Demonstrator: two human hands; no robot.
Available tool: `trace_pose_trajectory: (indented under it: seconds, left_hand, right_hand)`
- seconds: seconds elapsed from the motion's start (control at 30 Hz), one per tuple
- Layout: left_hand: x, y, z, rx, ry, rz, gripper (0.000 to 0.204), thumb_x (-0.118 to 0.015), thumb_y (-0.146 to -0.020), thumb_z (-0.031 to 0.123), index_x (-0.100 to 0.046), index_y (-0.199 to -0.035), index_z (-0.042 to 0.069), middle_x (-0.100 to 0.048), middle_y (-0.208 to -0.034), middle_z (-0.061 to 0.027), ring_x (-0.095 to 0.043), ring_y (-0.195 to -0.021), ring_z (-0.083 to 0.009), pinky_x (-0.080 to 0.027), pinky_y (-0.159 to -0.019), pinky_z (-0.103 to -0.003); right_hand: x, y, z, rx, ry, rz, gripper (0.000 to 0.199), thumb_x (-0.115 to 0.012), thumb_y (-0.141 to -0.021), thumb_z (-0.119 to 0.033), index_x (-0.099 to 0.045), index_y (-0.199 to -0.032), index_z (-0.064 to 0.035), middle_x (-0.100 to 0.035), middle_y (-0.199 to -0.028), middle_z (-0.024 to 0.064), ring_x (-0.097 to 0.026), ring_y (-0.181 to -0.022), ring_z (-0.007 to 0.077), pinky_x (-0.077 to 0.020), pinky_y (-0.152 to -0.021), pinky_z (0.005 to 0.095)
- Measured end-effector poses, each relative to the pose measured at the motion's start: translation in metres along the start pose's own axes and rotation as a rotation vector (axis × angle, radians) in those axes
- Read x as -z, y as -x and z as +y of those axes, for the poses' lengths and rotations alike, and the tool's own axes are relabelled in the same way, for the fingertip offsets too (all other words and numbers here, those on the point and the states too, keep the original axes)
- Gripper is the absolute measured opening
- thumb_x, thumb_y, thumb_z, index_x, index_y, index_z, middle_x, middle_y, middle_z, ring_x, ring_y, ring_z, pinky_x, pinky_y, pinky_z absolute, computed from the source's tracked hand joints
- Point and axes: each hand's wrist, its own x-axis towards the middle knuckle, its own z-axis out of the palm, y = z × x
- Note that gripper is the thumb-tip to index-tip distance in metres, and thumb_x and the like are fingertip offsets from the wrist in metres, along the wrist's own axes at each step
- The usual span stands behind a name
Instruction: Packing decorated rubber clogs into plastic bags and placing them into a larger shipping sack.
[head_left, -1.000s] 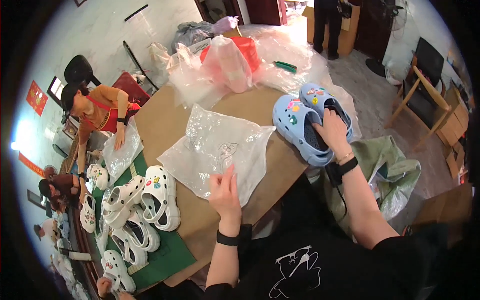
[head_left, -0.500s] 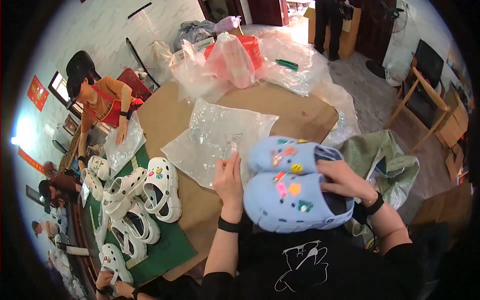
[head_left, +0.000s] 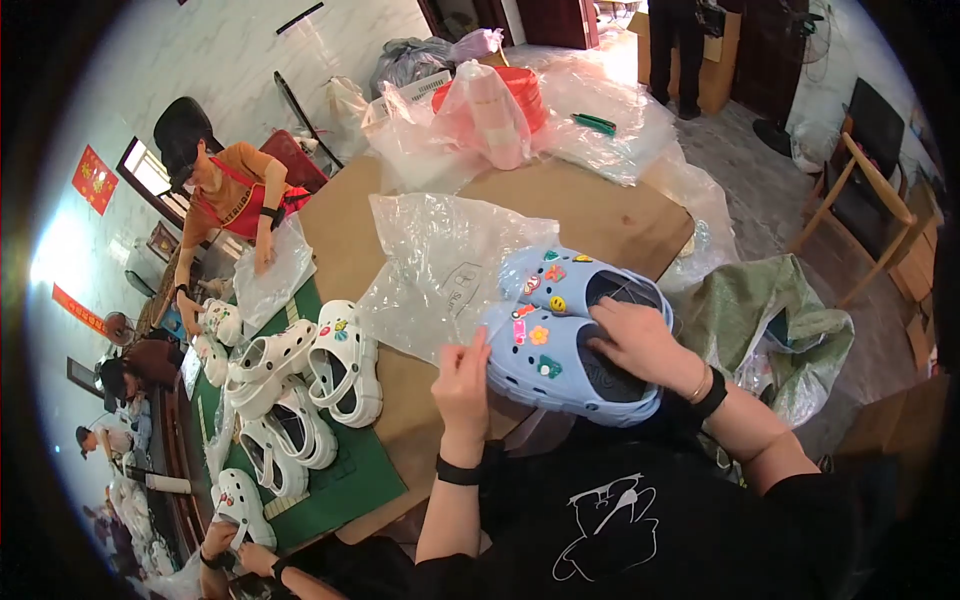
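Observation:
A pair of light blue clogs (head_left: 560, 365), trimmed with colourful flower and smiley charms, lies side by side at the table edge. My right hand (head_left: 645, 345) grips the pair, its fingers reaching into the foot openings. The toes meet the near right edge of a clear plastic bag (head_left: 415, 250) lying on the brown tabletop; how far they are inside it I cannot tell. My left hand (head_left: 463, 385) is closed in a pinch at the bag's edge, right beside the toes.
Several white clogs (head_left: 345, 365) stand on a green cutting mat (head_left: 345, 490) at left. Across the table a co-worker (head_left: 235, 190) handles another bag; another person's hands (head_left: 240, 550) hold a white clog at lower left. Plastic sheets, a green cutter (head_left: 595, 124) and a red basket (head_left: 525, 95) lie behind.
The blue clogs have come down and leftward, their toes now against the bag. The bag's near edge has shifted with my left hand. The whole view has turned slightly.

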Motion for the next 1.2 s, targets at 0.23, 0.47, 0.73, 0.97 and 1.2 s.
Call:
trace_pose_trajectory:
  seconds: [0.23,0.47,0.73,0.97,1.2]
  left_hand:
    - [-0.006,-0.019,0.028,-0.221,-0.072,-0.109,0.032,-0.075,-0.077,0.009,-0.073,-0.109,0.011,-0.052,-0.076,-0.0036,-0.057,-0.064,-0.0181,-0.044,-0.054,-0.032]
    - [0.001,-0.052,0.047,-0.391,-0.126,-0.067,0.033,-0.078,-0.07,0.013,-0.073,-0.103,0.01,-0.055,-0.078,-0.001,-0.055,-0.073,-0.0185,-0.042,-0.064,-0.034]
    - [0.016,-0.068,0.083,-0.489,-0.048,-0.096,0.021,-0.075,-0.073,0.013,-0.073,-0.094,0.011,-0.06,-0.095,-0.0025,-0.057,-0.099,-0.0211,-0.037,-0.1,-0.042]
    - [0.001,-0.021,0.062,0.145,0.607,0.253,0.043,-0.057,-0.09,0.003,-0.047,-0.131,-0.003,-0.052,-0.123,-0.0125,-0.053,-0.114,-0.0232,-0.041,-0.1,-0.033]
    - [0.033,-0.055,0.069,-0.011,0.398,0.139,0.024,-0.058,-0.088,-0.004,-0.061,-0.111,-0.003,-0.062,-0.098,-0.0132,-0.057,-0.087,-0.021,-0.047,-0.079,-0.032]
  right_hand:
    - [-0.019,0.007,-0.014,-0.082,-0.019,0.058,0.026,-0.067,-0.081,-0.018,-0.052,-0.097,-0.003,-0.055,-0.089,0.0137,-0.06,-0.082,0.0336,-0.0494,-0.068,0.0431]
    - [-0.023,0.015,-0.02,-0.245,-0.167,0.116,0.027,-0.066,-0.083,-0.02,-0.052,-0.097,-0.0012,-0.055,-0.09,0.0169,-0.06,-0.085,0.0369,-0.0474,-0.07,0.0454]
    - [-0.04,0.023,0.004,-0.271,-0.367,0.239,0.028,-0.065,-0.081,-0.01,-0.055,-0.103,0.0026,-0.057,-0.092,0.0153,-0.061,-0.088,0.0329,-0.0485,-0.077,0.038]
    - [-0.041,0.02,-0.012,-0.405,-1.188,0.288,0.037,-0.064,-0.087,-0.006,-0.057,-0.122,0.0033,-0.065,-0.112,0.0055,-0.057,-0.101,0.011,-0.0475,-0.089,0.0288]
    - [-0.053,0.016,-0.017,-0.355,-1.56,0.098,0.027,-0.062,-0.091,-0.009,-0.06,-0.116,0.0022,-0.067,-0.105,0.0037,-0.062,-0.092,0.0076,-0.0537,-0.077,0.0256]
